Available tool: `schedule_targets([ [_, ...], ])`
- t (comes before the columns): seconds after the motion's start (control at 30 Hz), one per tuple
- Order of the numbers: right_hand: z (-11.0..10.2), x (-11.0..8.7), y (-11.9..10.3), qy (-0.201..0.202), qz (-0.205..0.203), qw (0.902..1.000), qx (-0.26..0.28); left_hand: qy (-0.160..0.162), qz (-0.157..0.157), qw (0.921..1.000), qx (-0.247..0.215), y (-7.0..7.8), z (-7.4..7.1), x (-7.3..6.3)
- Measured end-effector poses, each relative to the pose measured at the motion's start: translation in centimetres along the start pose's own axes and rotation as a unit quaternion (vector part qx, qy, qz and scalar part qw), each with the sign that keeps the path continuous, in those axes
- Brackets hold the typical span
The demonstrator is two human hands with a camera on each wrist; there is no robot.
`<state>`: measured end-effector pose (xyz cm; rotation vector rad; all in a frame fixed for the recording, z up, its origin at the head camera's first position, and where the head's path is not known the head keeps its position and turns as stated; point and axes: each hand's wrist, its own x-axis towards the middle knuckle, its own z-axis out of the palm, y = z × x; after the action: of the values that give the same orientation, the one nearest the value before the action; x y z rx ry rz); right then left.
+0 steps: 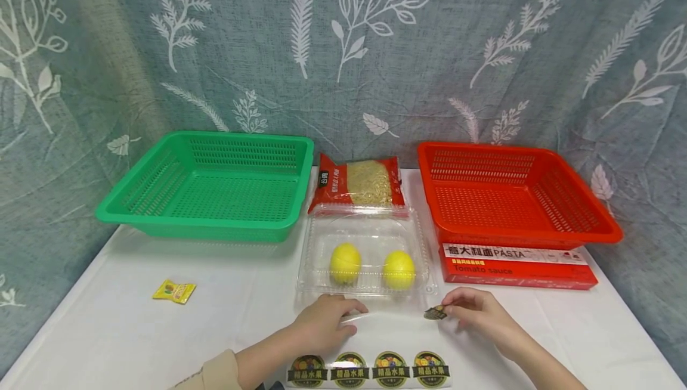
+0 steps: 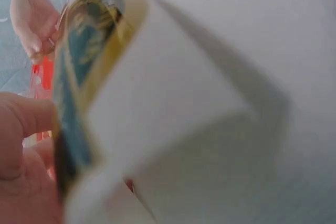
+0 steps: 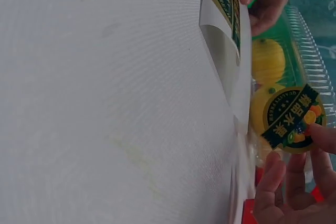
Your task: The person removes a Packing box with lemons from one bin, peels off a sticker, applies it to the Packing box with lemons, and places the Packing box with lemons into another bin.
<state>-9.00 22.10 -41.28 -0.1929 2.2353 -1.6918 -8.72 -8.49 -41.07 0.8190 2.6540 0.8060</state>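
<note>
My right hand [image 1: 485, 315] pinches a round dark green and gold fruit sticker [image 3: 294, 119] between thumb and fingers, just in front of a clear plastic box [image 1: 370, 294]. Inside the box are two yellow fruits that look like lemons [image 1: 345, 263]. My left hand [image 1: 324, 324] rests at the front of the box, thumb and index finger apart. A white sticker sheet [image 1: 370, 385] with a row of similar round stickers lies along the near table edge, below the left hand. Its near part curls downward, seen in the right wrist view. The left wrist view is blurred by the sheet.
A green basket [image 1: 214, 230] stands back left, a red basket [image 1: 515, 235] back right. Behind the box lies a red food bag [image 1: 370, 182]. A pasta box [image 1: 515, 279] lies before the red basket. A small yellow packet [image 1: 174, 291] is at left. A curtain hangs behind.
</note>
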Motion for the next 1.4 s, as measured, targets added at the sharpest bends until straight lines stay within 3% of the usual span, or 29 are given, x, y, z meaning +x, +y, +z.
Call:
schedule_targets([
  [0.23, -0.1, 0.1, -0.1, -0.007, 0.002, 1.0000, 0.003, 0.033, -0.008, 0.9963, 0.080, 0.6, 0.3, -0.1],
  [0.47, -0.1, 0.0, 0.0, -0.006, -0.007, 0.9999, 0.007, 0.078, 0.036, 0.9828, 0.163, 1.0, 0.5, -0.6],
  [0.63, -0.2, -0.2, 0.2, -0.007, -0.002, 0.9999, 0.012, 0.108, 0.060, 0.9773, 0.172, 1.1, 0.9, -0.7],
  [0.8, -0.4, -0.6, 0.2, -0.009, -0.008, 0.9998, -0.016, 0.123, 0.074, 0.9748, 0.170, 1.3, 0.9, -1.0],
  [1.0, -0.2, -0.9, -0.3, -0.021, -0.011, 0.9997, 0.000, 0.131, 0.084, 0.9810, 0.116, 1.1, 0.2, -1.5],
  [1.17, 0.0, -0.7, -1.2, -0.022, 0.014, 0.9996, 0.015, 0.130, 0.063, 0.9882, 0.049, 0.8, -0.5, -1.6],
  [1.4, 0.4, -0.7, -2.2, -0.011, 0.000, 0.9998, 0.015, 0.117, 0.048, 0.9914, -0.034, 0.6, -1.1, -1.4],
])
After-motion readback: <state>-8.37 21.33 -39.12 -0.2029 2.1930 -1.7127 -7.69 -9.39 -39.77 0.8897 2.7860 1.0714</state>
